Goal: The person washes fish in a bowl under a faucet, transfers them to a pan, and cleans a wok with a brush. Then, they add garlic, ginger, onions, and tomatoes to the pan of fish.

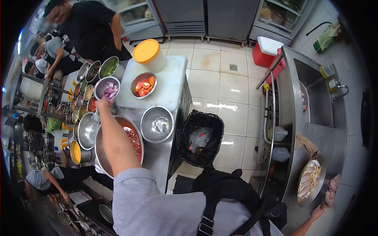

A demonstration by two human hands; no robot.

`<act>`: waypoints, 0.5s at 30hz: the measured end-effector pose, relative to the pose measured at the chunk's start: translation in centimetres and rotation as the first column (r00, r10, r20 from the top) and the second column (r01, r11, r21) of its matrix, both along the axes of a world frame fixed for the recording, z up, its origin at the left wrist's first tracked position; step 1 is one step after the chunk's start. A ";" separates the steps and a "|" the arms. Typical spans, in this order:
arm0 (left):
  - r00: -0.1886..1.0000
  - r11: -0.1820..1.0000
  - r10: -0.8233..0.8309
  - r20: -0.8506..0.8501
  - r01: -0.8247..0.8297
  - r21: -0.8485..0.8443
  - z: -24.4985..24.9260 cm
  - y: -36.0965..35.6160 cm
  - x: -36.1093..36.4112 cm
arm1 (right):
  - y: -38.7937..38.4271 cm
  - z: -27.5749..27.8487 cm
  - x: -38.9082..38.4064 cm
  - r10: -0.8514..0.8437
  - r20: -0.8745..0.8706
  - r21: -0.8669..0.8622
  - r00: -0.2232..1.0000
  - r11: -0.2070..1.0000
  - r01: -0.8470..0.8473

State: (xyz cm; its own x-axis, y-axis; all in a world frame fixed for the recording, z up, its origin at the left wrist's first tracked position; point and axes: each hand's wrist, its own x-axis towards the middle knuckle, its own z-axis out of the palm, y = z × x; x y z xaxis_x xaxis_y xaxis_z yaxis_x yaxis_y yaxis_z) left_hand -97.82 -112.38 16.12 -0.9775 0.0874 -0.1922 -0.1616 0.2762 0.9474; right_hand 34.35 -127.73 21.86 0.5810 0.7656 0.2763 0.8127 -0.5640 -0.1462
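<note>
My left hand (pixel 103 104) reaches across the steel counter, its fingers closed at the near rim of a metal bowl (pixel 101 85) of cut red onion (pixel 111 91). Below my left forearm, which partly covers it, is a large bowl with red sauce (pixel 133 135). An empty-looking metal bowl (pixel 157 124) stands to its right, and a bowl of tomato wedges (pixel 143 85) rests on the white board (pixel 169 84). At the lower right, my right hand (pixel 317 212) is near raw meat (pixel 333 190) and a pan of sliced pale meat (pixel 311 181); its fingers look loosely apart, holding nothing visible.
A yellow-lidded tub (pixel 146 51) stands on the board. Many small ingredient containers line the left side. A lined bin (pixel 201 137) stands beside the counter. A red cooler (pixel 267 52) is near the sink unit (pixel 293 59). Other people (pixel 84 23) work at left.
</note>
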 end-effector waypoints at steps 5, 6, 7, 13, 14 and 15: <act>0.874 0.899 -0.401 -0.274 0.433 0.066 7.2 -1.8 9.1 | 1.3 -0.3 4.7 0.132 -0.136 0.288 0.982 0.954 -0.089; 0.823 0.841 -0.492 -0.283 0.533 0.087 8.1 -1.4 12.6 | 2.7 0.4 4.3 0.263 -0.155 0.374 0.952 0.908 -0.190; 0.766 0.771 -0.571 -0.294 0.623 0.127 9.4 -0.9 18.3 | 5.9 4.9 -3.9 0.431 -0.134 0.427 0.892 0.837 -0.341; 0.191 0.176 -0.982 0.000 0.910 0.376 8.7 6.7 56.7 | 11.0 15.3 -22.6 0.784 -0.324 0.602 0.529 0.602 -0.524; 0.065 0.078 -0.997 0.047 0.911 0.405 8.8 6.4 63.3 | 10.7 16.1 -23.6 0.796 -0.231 0.489 0.560 0.592 -0.640; -0.036 0.010 -0.994 0.099 0.903 0.429 9.1 6.3 69.4 | 11.2 16.1 -24.0 0.843 -0.098 0.391 0.530 0.522 -0.758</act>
State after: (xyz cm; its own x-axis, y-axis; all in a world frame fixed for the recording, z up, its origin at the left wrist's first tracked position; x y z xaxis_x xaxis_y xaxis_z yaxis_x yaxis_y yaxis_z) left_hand -28.41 -106.10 25.22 0.1963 0.9528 -0.2315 -0.1496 0.2624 0.9533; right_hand 10.32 -116.50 37.97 -0.1673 0.8523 0.4956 0.8023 0.4099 -0.4340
